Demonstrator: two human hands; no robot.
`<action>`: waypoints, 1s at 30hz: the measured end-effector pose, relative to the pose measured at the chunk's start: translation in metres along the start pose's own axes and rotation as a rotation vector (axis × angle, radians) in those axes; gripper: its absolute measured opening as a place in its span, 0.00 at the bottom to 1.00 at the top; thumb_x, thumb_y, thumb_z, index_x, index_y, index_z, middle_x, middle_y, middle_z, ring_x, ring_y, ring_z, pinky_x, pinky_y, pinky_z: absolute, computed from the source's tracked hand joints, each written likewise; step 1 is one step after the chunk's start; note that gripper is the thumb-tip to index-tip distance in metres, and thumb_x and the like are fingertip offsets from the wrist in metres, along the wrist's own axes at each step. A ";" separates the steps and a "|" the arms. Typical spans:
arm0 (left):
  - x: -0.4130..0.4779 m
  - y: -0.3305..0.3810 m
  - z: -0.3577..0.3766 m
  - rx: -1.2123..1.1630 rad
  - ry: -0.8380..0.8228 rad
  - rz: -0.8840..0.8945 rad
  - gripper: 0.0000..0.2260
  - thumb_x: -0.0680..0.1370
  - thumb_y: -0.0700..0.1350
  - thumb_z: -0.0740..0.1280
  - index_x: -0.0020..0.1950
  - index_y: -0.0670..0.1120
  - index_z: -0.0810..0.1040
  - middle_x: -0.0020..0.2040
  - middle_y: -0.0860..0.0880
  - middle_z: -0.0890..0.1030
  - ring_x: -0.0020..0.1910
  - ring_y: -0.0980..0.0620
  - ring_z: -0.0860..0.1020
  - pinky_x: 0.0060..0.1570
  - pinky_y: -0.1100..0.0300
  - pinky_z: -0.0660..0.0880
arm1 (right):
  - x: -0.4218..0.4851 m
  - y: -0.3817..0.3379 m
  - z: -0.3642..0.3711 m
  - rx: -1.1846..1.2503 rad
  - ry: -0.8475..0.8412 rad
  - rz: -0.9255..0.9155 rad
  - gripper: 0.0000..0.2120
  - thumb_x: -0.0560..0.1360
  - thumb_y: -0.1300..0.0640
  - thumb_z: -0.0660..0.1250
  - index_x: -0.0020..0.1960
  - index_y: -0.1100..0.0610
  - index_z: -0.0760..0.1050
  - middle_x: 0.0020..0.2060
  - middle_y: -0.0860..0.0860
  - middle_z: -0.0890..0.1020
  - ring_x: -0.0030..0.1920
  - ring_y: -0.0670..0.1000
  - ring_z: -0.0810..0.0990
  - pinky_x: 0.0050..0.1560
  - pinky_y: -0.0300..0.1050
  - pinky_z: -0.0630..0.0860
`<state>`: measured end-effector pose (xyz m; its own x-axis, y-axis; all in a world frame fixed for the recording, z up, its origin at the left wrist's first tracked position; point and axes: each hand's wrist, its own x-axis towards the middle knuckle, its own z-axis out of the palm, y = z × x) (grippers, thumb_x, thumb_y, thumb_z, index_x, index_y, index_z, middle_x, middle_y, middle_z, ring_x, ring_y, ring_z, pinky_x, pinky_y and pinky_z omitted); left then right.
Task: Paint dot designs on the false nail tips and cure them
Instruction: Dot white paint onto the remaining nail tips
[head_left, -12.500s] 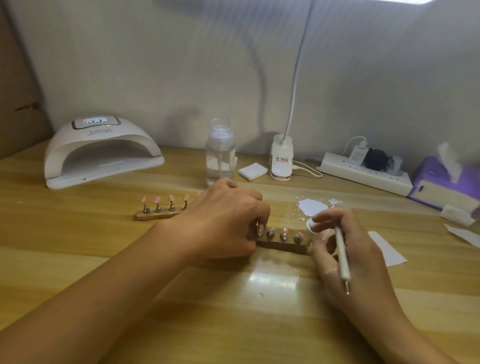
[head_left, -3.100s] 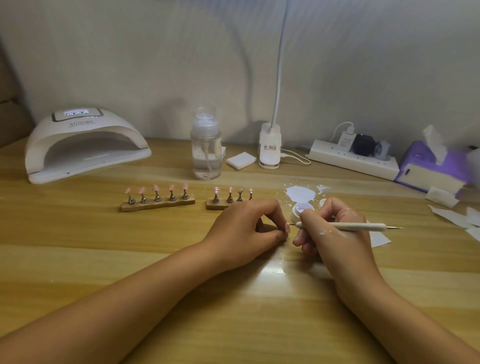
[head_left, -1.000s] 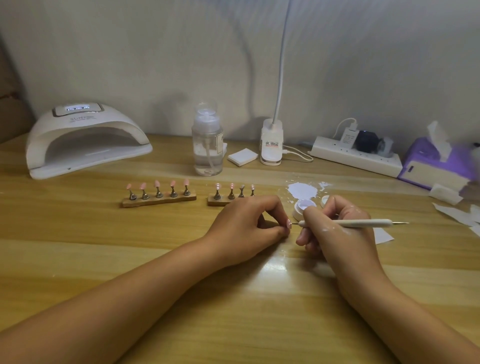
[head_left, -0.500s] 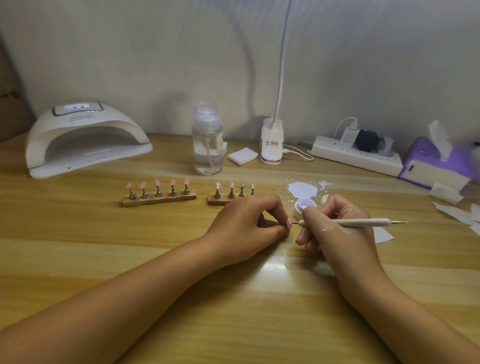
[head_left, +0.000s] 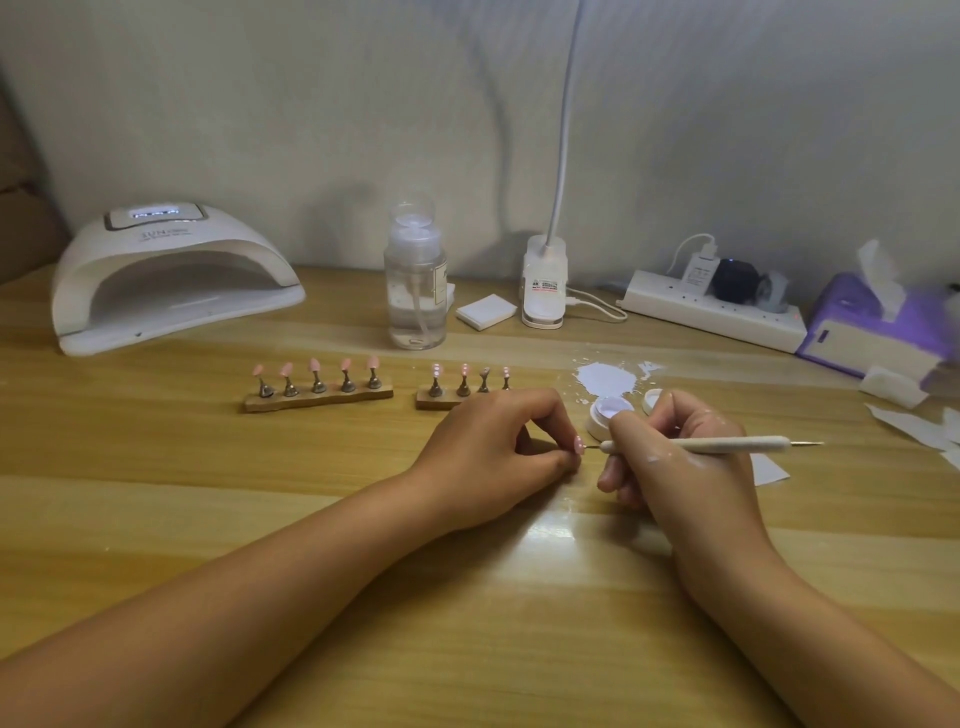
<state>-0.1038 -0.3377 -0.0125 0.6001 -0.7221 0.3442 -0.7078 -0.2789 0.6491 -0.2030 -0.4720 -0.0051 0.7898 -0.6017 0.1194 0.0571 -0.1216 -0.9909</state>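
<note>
Two hands are working: the left hand (head_left: 488, 452) is pinching a small pink false nail tip (head_left: 577, 445). The right hand (head_left: 675, 457) is gripping a slim white dotting pen (head_left: 727, 444), its metal point touching that tip.

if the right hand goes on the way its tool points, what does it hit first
The pink nail tip pinched in the left hand: the dotting tool in the right hand points straight at it, almost touching, though depth is unclear.
</note>
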 end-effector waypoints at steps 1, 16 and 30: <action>0.000 0.000 0.000 -0.002 -0.001 0.000 0.04 0.73 0.44 0.74 0.44 0.52 0.81 0.34 0.72 0.76 0.32 0.59 0.76 0.34 0.65 0.64 | 0.000 0.000 0.000 0.005 0.002 0.000 0.17 0.73 0.62 0.69 0.29 0.52 0.68 0.24 0.59 0.80 0.23 0.49 0.73 0.25 0.38 0.70; 0.000 0.000 0.001 -0.007 0.000 0.012 0.05 0.73 0.43 0.74 0.43 0.52 0.80 0.35 0.72 0.77 0.33 0.59 0.76 0.34 0.64 0.66 | 0.001 0.002 0.000 0.013 -0.015 -0.006 0.13 0.74 0.61 0.69 0.34 0.56 0.68 0.27 0.59 0.82 0.25 0.50 0.77 0.31 0.44 0.73; 0.000 0.000 0.001 -0.032 -0.003 -0.009 0.05 0.73 0.44 0.74 0.43 0.53 0.80 0.36 0.69 0.78 0.35 0.57 0.78 0.37 0.61 0.69 | -0.001 -0.001 0.000 0.065 -0.004 -0.017 0.14 0.74 0.63 0.69 0.34 0.57 0.68 0.26 0.58 0.81 0.23 0.48 0.75 0.26 0.37 0.73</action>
<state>-0.1044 -0.3380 -0.0132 0.6055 -0.7214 0.3362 -0.6900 -0.2654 0.6734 -0.2034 -0.4714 -0.0045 0.7909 -0.5968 0.1356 0.1095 -0.0801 -0.9908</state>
